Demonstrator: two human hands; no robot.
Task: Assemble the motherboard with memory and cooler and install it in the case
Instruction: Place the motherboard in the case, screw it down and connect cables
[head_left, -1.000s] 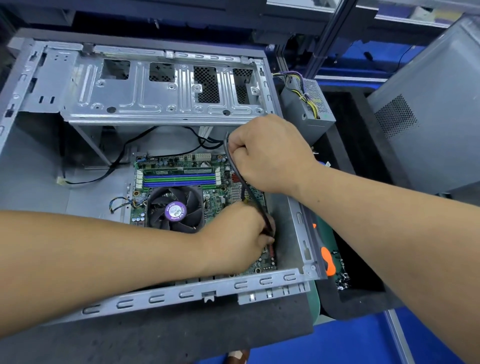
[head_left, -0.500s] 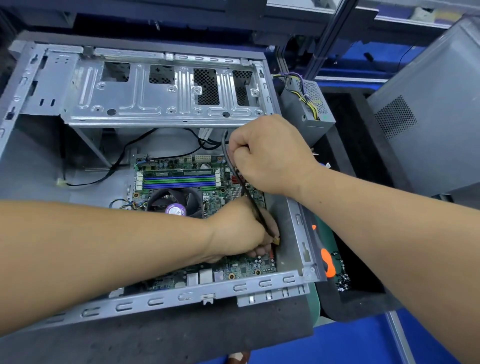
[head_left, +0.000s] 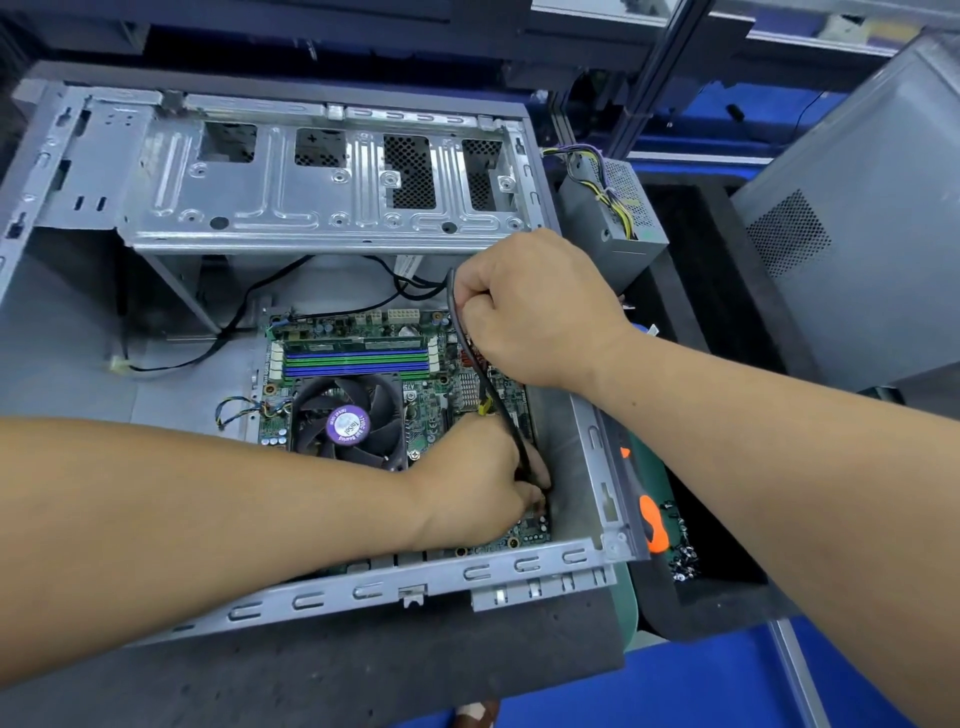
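The green motherboard (head_left: 431, 405) lies inside the open grey case (head_left: 592, 431). A memory stick (head_left: 358, 344) sits in its blue and green slots, and a black cooler fan (head_left: 347, 423) with a purple label is mounted below them. A black cable (head_left: 470, 358) runs from my right hand (head_left: 535, 306), which grips its upper loop, down to my left hand (head_left: 483, 483). My left hand pinches the cable's lower end against the board's right edge. The connector itself is hidden under my fingers.
The case's drive cage (head_left: 322, 182) spans the back. A grey power supply (head_left: 613, 218) with coloured wires stands right of the case. An orange-handled screwdriver (head_left: 649, 519) and loose black screws (head_left: 683, 561) lie in the black tray at right. Another grey case panel (head_left: 857, 234) stands far right.
My left forearm rose over the cooler fan half a second ago and has dropped again, uncovering the fan. My right hand keeps its grip on the cable.
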